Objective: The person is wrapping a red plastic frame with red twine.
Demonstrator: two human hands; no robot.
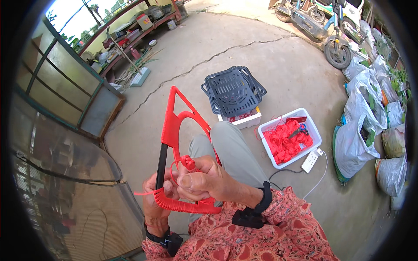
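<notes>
Setting: an outdoor yard with a cracked concrete floor; a glazed green-framed partition runs along the 9 o'clock side.
Frame: a triangular black frame, mostly wrapped in red cord, stands upright over the person's lap at the picture's centre, its apex pointing to 12 o'clock; one stretch of the side at 9 o'clock is bare black.
Cord: a loose red cord is bunched in a small knot just above the fingers, and a short tail sticks out toward 9 o'clock at the lower corner.
Right hand: the right hand is closed around the cord knot and the frame's lower bar, thumb pressed against the fingers; a black band sits on the wrist.
Left hand: the left hand is clamped on the frame's lower corner at 7 o'clock from the right hand, fingers curled round the wrapped edge; it wears a black wrist strap too.
Knee: a grey-trousered knee rises behind the frame at 1 o'clock.
Tub: a white tub of red cord with scissors lies on the floor at 2 o'clock, near the knee.
Grilles: a stack of dark plastic grilles rests on a white box at 12 o'clock.
Power strip: a white power strip lies just beside the tub.
Sacks: filled white sacks line the 3 o'clock edge.
Scooters: parked scooters stand at 1 o'clock, well apart.
</notes>
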